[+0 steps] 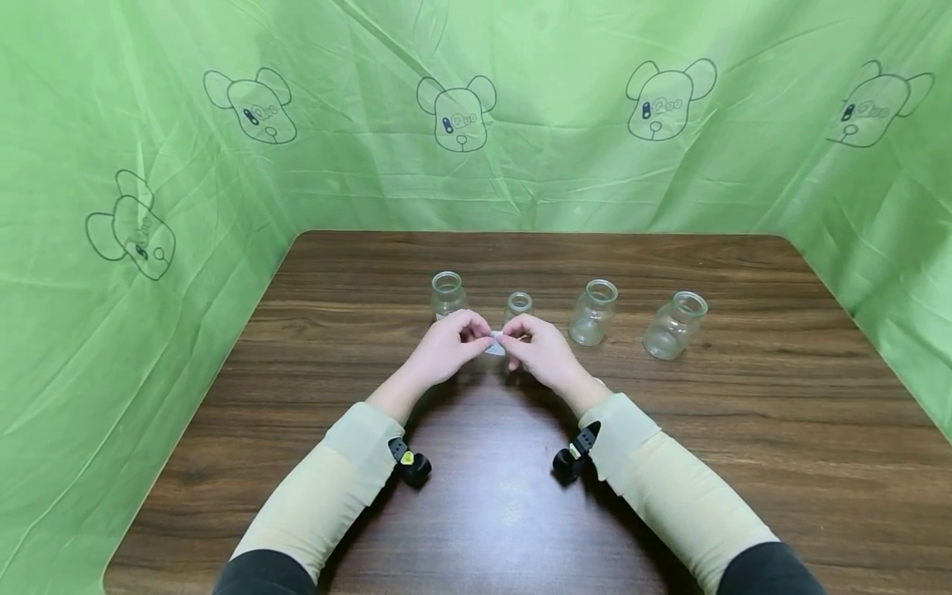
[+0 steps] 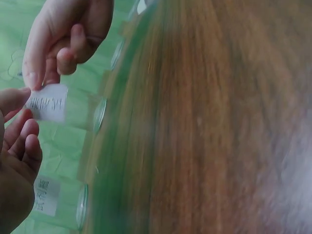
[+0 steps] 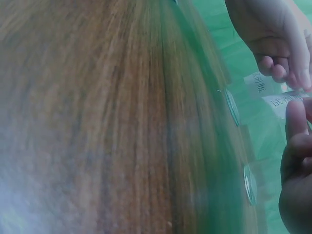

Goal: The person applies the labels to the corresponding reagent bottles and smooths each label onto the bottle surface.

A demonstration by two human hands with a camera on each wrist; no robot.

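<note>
My left hand (image 1: 449, 343) and right hand (image 1: 543, 355) meet over the table, fingertips pinching a small white paper label (image 1: 495, 344) between them. Handwriting shows on this label (image 2: 48, 102) in the left wrist view and on the label (image 3: 279, 103) in the right wrist view. Just beyond the fingers stands a small glass jar (image 1: 519, 302), partly hidden. To its left is a larger glass jar (image 1: 448, 291), its lower part behind my left hand; a written white label (image 2: 47, 196) is on it. Whether the held label touches the small jar, I cannot tell.
Two more open glass jars stand to the right, one glass jar (image 1: 593, 314) nearer my right hand and another glass jar (image 1: 674, 326) farther out. All are on a brown wooden table (image 1: 357, 281). A green curtain (image 1: 535, 182) surrounds the back and sides.
</note>
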